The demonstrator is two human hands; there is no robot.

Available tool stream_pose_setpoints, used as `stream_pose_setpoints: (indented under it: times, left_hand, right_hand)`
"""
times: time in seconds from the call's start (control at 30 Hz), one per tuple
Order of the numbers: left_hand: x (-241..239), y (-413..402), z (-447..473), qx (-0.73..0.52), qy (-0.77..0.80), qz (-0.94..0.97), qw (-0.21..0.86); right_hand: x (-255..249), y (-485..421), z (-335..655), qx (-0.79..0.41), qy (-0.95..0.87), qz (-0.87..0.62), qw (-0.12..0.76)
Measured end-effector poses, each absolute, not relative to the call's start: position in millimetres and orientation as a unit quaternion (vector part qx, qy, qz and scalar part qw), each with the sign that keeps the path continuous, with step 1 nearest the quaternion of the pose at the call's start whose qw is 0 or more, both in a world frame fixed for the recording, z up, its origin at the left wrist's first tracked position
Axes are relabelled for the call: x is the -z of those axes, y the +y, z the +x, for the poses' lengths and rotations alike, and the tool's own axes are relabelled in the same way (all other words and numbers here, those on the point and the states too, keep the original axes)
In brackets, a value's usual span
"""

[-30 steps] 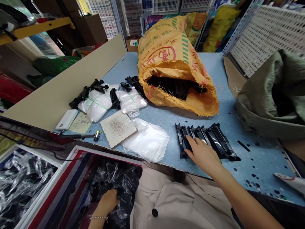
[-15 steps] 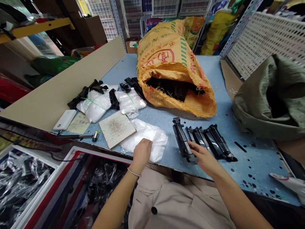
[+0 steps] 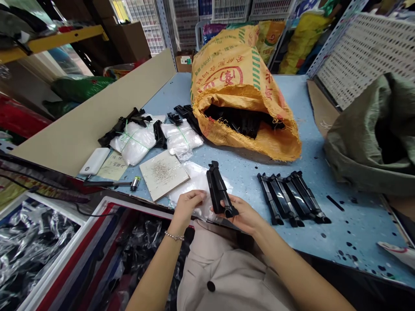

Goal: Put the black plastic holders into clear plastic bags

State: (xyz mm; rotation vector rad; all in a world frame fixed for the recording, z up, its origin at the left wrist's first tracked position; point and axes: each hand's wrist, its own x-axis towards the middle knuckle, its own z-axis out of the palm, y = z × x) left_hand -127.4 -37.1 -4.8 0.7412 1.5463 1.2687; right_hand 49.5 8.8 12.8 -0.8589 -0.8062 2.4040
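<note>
My right hand grips the lower end of a long black plastic part, tilted in front of me above the white plastic bags. My left hand is just to its left, thumb and fingers pinched on a clear plastic bag at the front of the pile. To the right, a row of several similar black parts lies side by side on the blue table. A square board with small specks on it overlaps the bags' left side.
An open yellow woven sack holding black parts lies at the back. Tied white bag bundles, a hammer and a white power bank are at left. A grey-green sack stands at right, a striped bin below left.
My right hand has lifted the black part from the table and carried it left, over the white bags. My left hand has shifted slightly, lifting the front of a bag.
</note>
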Motion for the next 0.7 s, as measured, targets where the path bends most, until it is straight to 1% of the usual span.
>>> stream_pose_setpoints:
  times: [0.1,0.23,0.4,0.57,0.7]
  left_hand:
    - [2.9,-36.9,-126.3,-0.532,0.639,0.305,0.465]
    - [-2.0,-39.7,-136.7,-0.560,0.649,0.279,0.432]
    - [-4.6,-41.5,-136.9,-0.573,0.648,0.268,0.425]
    - [3.7,-35.9,-115.3,-0.570,0.624,0.305,0.439]
    - [4.1,-38.8,-117.7,-0.596,0.595,0.236,0.484]
  right_hand:
    - [-6.9,9.9,39.9,-0.868,-0.314,-0.309,0.232]
    - [1.5,18.2,48.3,-0.834,-0.331,-0.359,0.258]
    - [-14.6,12.2,65.2,-0.788,-0.351,-0.393,0.318]
    - [-28.3,-1.5,49.6,-0.825,-0.358,-0.334,0.283]
    - [-14.2,6.9,48.2,-0.849,-0.327,-0.317,0.267]
